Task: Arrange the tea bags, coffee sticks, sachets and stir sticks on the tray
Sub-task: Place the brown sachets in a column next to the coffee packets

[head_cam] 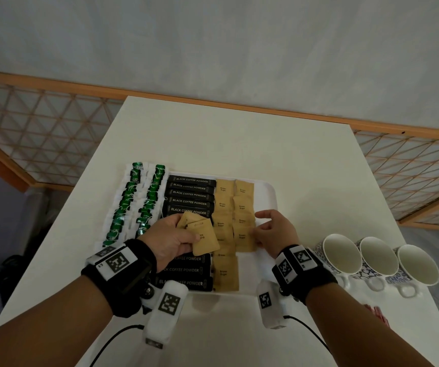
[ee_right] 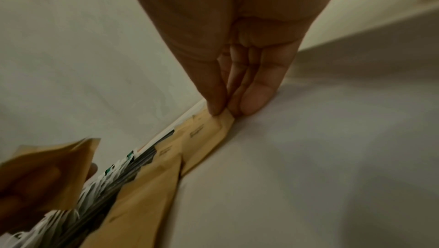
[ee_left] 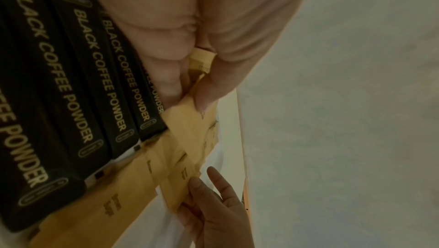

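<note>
A white tray [head_cam: 266,197] holds two columns of green tea bags [head_cam: 133,205], a column of black coffee sticks [head_cam: 190,200] and two columns of brown sugar sachets [head_cam: 223,205]. My left hand [head_cam: 186,229] hovers over the coffee sticks and grips a few loose brown sachets [head_cam: 203,237] between thumb and fingers [ee_left: 166,75]. My right hand [head_cam: 258,229] is at the right edge of the right sachet column. In the right wrist view its thumb and fingers [ee_right: 251,101] pinch the corner of a lying sachet [ee_right: 209,133].
Three patterned mugs [head_cam: 342,254] lie on their sides in a row right of the tray. Something red [head_cam: 374,312] shows at the near right of the white table [head_cam: 239,141]. A wooden lattice screen [head_cam: 41,133] stands behind the table.
</note>
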